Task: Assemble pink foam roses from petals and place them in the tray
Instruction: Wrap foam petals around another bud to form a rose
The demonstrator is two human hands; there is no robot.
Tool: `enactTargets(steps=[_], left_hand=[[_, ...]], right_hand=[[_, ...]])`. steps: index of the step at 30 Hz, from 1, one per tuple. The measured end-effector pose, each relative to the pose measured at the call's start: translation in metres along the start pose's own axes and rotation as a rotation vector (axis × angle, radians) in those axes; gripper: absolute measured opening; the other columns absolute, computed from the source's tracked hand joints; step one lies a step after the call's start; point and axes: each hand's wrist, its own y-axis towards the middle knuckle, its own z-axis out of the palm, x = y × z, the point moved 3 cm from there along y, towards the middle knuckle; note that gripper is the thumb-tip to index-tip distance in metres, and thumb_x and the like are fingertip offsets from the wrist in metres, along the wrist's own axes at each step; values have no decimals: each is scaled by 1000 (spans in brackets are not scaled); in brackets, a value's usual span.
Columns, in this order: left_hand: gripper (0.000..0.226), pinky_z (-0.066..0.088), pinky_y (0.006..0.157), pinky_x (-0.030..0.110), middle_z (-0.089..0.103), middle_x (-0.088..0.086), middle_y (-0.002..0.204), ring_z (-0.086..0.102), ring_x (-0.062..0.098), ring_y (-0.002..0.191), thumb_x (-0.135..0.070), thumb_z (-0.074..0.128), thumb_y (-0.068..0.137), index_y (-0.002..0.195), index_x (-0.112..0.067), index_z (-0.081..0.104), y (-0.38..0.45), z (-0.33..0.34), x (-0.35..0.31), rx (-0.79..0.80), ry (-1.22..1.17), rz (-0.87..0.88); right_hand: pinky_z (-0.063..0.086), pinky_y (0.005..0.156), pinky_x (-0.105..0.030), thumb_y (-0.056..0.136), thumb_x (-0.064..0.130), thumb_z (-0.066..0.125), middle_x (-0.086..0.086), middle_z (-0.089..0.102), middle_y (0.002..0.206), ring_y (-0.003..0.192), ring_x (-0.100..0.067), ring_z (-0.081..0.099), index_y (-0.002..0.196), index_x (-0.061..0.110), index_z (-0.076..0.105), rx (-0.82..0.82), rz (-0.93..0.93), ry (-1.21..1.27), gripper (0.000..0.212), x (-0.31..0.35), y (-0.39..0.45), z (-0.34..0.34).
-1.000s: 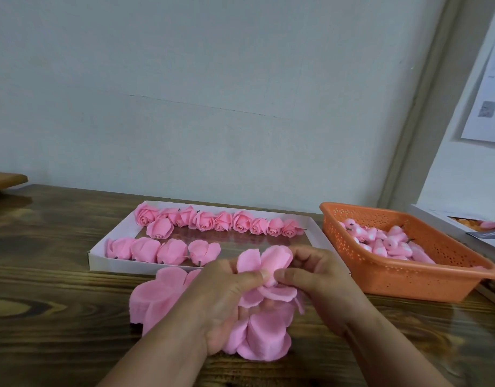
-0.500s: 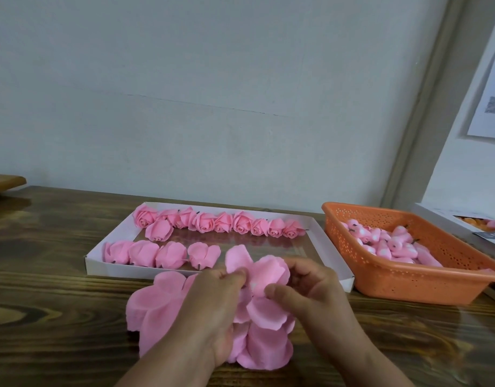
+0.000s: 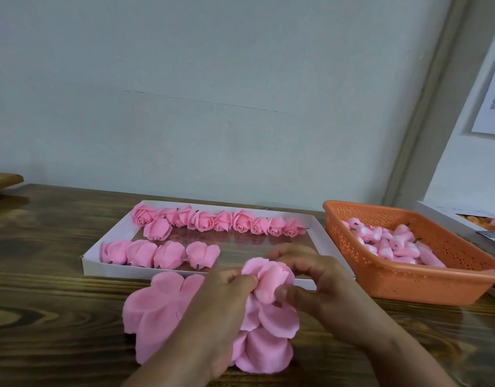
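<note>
A half-wrapped pink foam rose sits between both hands just above the table. My left hand pinches its left side and my right hand curls round its right side and top. Under and beside the hands lies a stack of loose pink petal sheets, with more petals near the front. Behind them the white tray holds a back row of finished roses and a front row of several roses.
An orange perforated basket with small pink-and-white rose cores stands at the right of the tray. A white box lies at the far right edge. A wooden board juts in at the far left.
The petals that stood spread above my fingers have been folded in tighter round the rose. Both hands stayed in place in front of the tray.
</note>
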Motion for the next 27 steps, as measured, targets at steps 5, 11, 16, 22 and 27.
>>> enactTargets(steps=[5, 11, 16, 22, 27], left_hand=[[27, 48, 59, 29, 59, -9, 50, 55, 13, 57, -10, 54, 92, 67, -14, 59, -3, 2, 1, -93, 19, -14], [25, 48, 60, 28, 58, -3, 61, 54, 13, 59, -11, 53, 94, 69, -15, 57, -6, 2, -1, -59, 49, -46], [23, 51, 55, 25, 62, -6, 54, 59, 11, 54, -10, 52, 95, 72, -12, 58, -5, 2, -4, -52, -28, -58], [32, 53, 42, 25, 68, 1, 53, 66, 13, 47, -25, 43, 101, 81, -6, 60, -3, 1, -7, -17, -377, -123], [26, 53, 47, 22, 68, -1, 54, 66, 10, 49, -13, 46, 100, 80, -5, 61, 2, -1, -1, 53, -260, -84]], right_hand=[[41, 100, -28, 80, 8, 72, 18, 58, 126, 120, 5, 49, 91, 19, 74, 105, 23, -25, 15, 1, 3, -8], [50, 88, -35, 78, 5, 75, 3, 70, 100, 96, -12, 64, 89, 7, 72, 115, -17, -28, 11, 5, 7, -7], [53, 82, -45, 73, -1, 76, -9, 69, 88, 85, -27, 65, 84, 8, 67, 10, 28, 70, 17, -1, 6, -7], [51, 60, -23, 77, -5, 71, -9, 71, 85, 72, -14, 66, 94, 12, 66, 18, 107, 259, 24, -8, 5, -3], [45, 49, -15, 79, -8, 68, -2, 69, 67, 55, -7, 63, 81, 10, 65, 19, 82, 318, 17, -4, 3, -2]])
